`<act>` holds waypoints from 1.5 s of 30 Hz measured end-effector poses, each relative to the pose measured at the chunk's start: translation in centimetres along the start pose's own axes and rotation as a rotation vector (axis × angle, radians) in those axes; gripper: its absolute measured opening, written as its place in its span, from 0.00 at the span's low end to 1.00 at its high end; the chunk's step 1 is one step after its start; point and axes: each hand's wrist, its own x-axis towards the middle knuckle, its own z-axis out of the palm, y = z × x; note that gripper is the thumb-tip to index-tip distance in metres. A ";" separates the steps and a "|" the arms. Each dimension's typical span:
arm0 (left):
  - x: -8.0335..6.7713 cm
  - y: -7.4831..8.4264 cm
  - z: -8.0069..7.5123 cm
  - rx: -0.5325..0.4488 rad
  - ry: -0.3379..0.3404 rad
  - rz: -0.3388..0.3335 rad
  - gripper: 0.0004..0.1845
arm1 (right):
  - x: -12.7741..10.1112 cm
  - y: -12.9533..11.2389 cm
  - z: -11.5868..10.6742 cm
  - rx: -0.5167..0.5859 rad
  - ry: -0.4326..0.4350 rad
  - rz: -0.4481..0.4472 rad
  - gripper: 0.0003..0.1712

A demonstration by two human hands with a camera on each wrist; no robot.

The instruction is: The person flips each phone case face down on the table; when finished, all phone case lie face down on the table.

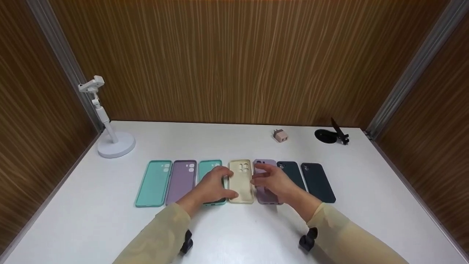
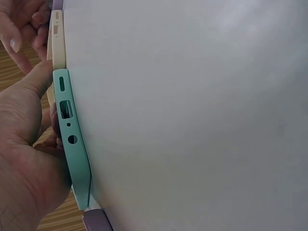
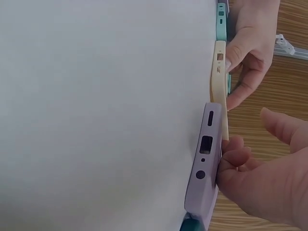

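Observation:
A cream phone case (image 1: 240,187) lies in the middle of a row of phone cases on the white table. My left hand (image 1: 212,185) reaches over a teal case (image 2: 74,159), its thumb and forefinger at the cream case's left edge. From the other side, my right hand (image 1: 276,181) hovers over a lilac case (image 3: 199,187), fingertips by the cream case's right edge. The right thumb stands apart from the fingers in the right wrist view. Camera cutouts show at the cream case's far end. Both hands partly cover the cases beneath them.
Left in the row lie another teal case (image 1: 152,187) and a purple case (image 1: 182,179); right, two dark cases (image 1: 292,174) (image 1: 318,183). Behind stand a white phone stand (image 1: 116,145), a pink charger plug (image 1: 281,136) and a black stand (image 1: 326,136). Wood-grain panels (image 1: 234,62) enclose the table.

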 end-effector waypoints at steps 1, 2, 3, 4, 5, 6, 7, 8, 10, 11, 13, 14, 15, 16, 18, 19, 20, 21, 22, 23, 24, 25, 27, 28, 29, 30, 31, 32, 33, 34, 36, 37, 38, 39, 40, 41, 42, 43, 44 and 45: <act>0.0 0.0 0.0 -0.001 0.000 0.000 0.36 | 0.0 0.0 0.0 0.001 -0.005 0.006 0.40; -0.1 -0.1 0.0 -0.002 0.001 -0.002 0.36 | 0.1 0.1 -0.1 0.005 -0.010 0.013 0.39; -0.1 -0.1 0.0 -0.006 0.001 -0.005 0.37 | 0.1 0.1 -0.1 0.009 -0.014 0.020 0.39; -0.1 -0.2 0.1 -0.009 0.001 -0.009 0.37 | 0.1 0.1 -0.1 0.016 -0.017 0.026 0.39; -0.2 -0.2 0.1 -0.014 -0.001 -0.017 0.37 | 0.1 0.1 -0.1 0.023 -0.018 0.032 0.39; -0.2 -0.2 0.1 -0.020 -0.004 -0.027 0.38 | 0.1 0.1 -0.1 0.031 -0.021 0.037 0.39; -0.2 -0.3 0.2 -0.023 -0.005 -0.034 0.38 | 0.2 0.1 -0.1 0.037 -0.022 0.041 0.39; -0.2 -0.3 0.2 -0.025 -0.006 -0.038 0.38 | 0.2 0.1 -0.1 0.048 -0.023 0.046 0.39; -0.3 -0.3 0.3 -0.027 -0.007 -0.040 0.38 | 0.2 0.0 0.1 0.073 -0.052 0.056 0.39; -0.3 -0.3 0.3 -0.026 -0.008 -0.036 0.38 | 0.2 0.0 0.2 0.082 -0.073 0.059 0.39; -0.2 -0.4 0.4 -0.015 -0.009 -0.023 0.38 | 0.2 -0.1 0.5 0.095 -0.114 0.061 0.39; -0.2 -0.4 0.5 -0.013 -0.012 -0.017 0.38 | 0.3 -0.2 0.7 0.104 -0.134 0.059 0.39; -0.2 -0.4 0.6 -0.010 -0.013 -0.010 0.38 | 0.3 -0.2 0.8 0.104 -0.148 0.050 0.38; -0.1 -0.4 0.6 -0.007 -0.015 -0.006 0.38 | 0.2 -0.3 0.9 0.091 -0.148 0.034 0.37; 0.0 -0.3 0.7 -0.003 -0.020 -0.003 0.38 | 0.2 -0.4 1.1 0.047 -0.127 -0.011 0.35; 0.1 -0.3 0.8 -0.003 -0.023 -0.005 0.38 | 0.2 -0.4 1.1 0.019 -0.109 -0.030 0.34; 0.1 -0.3 0.8 -0.002 -0.022 -0.003 0.37 | 0.2 -0.4 1.1 -0.014 -0.089 -0.047 0.33; 0.1 -0.2 0.8 -0.001 -0.021 0.000 0.37 | 0.2 -0.4 1.1 -0.052 -0.066 -0.059 0.31; 0.1 -0.2 0.8 0.001 -0.020 0.001 0.37 | 0.1 -0.4 1.1 -0.091 -0.048 -0.066 0.31; 0.1 -0.2 0.7 0.001 -0.016 0.005 0.37 | 0.1 -0.4 1.2 -0.125 -0.032 -0.067 0.30; 0.0 -0.2 0.7 0.002 -0.011 0.009 0.37 | 0.1 -0.4 1.2 -0.155 -0.016 -0.067 0.29; 0.0 -0.2 0.7 0.003 -0.006 0.014 0.36 | 0.0 -0.3 1.2 -0.183 -0.003 -0.068 0.29; 0.0 -0.3 0.6 0.005 0.005 0.025 0.36 | 0.0 -0.4 1.2 -0.235 0.020 -0.073 0.29; 0.0 -0.3 0.6 0.007 0.010 0.028 0.36 | -0.1 -0.4 1.2 -0.257 0.025 -0.077 0.29; 0.0 -0.3 0.5 0.008 0.015 0.030 0.36 | -0.1 -0.5 1.3 -0.274 0.028 -0.083 0.29; 0.0 -0.3 0.5 0.012 0.016 0.029 0.36 | -0.1 -0.6 1.3 -0.290 0.026 -0.088 0.29; 0.0 -0.2 0.5 0.014 0.016 0.029 0.36 | -0.1 -0.6 1.3 -0.299 0.020 -0.093 0.30; -0.1 -0.2 0.5 0.016 0.015 0.028 0.36 | -0.1 -0.7 1.3 -0.303 0.013 -0.093 0.30; -0.1 -0.1 0.4 0.019 0.012 0.027 0.36 | -0.1 -0.8 1.3 -0.297 0.003 -0.091 0.31; 0.0 0.0 0.4 0.021 0.011 0.029 0.36 | -0.1 -0.8 1.3 -0.288 -0.006 -0.091 0.32; 0.0 0.1 0.4 0.020 0.003 0.027 0.36 | 0.0 -0.9 1.2 -0.261 -0.014 -0.087 0.32; 0.0 0.1 0.4 0.016 0.002 0.027 0.36 | 0.0 -0.8 1.1 -0.239 -0.013 -0.083 0.33; 0.0 0.1 0.4 0.013 0.002 0.026 0.36 | 0.0 -0.8 1.0 -0.214 -0.010 -0.077 0.33; 0.0 0.1 0.4 0.012 0.001 0.025 0.36 | 0.0 -0.7 0.9 -0.189 -0.009 -0.077 0.33; 0.0 0.1 0.3 0.008 0.002 0.023 0.36 | 0.1 -0.7 0.9 -0.170 -0.008 -0.079 0.33; 0.0 0.1 0.3 0.001 0.002 0.017 0.36 | 0.2 -0.6 0.8 -0.151 -0.010 -0.088 0.33; 0.0 0.0 0.3 -0.003 0.006 0.017 0.36 | 0.2 -0.6 0.7 -0.134 -0.013 -0.101 0.33; 0.0 0.0 0.3 -0.005 0.009 0.020 0.36 | 0.3 -0.5 0.7 -0.124 -0.017 -0.113 0.33; 0.0 -0.1 0.2 -0.007 0.011 0.022 0.37 | 0.4 -0.5 0.6 -0.117 -0.022 -0.129 0.33; 0.0 -0.1 0.2 -0.008 0.010 0.021 0.37 | 0.5 -0.4 0.6 -0.114 -0.027 -0.147 0.32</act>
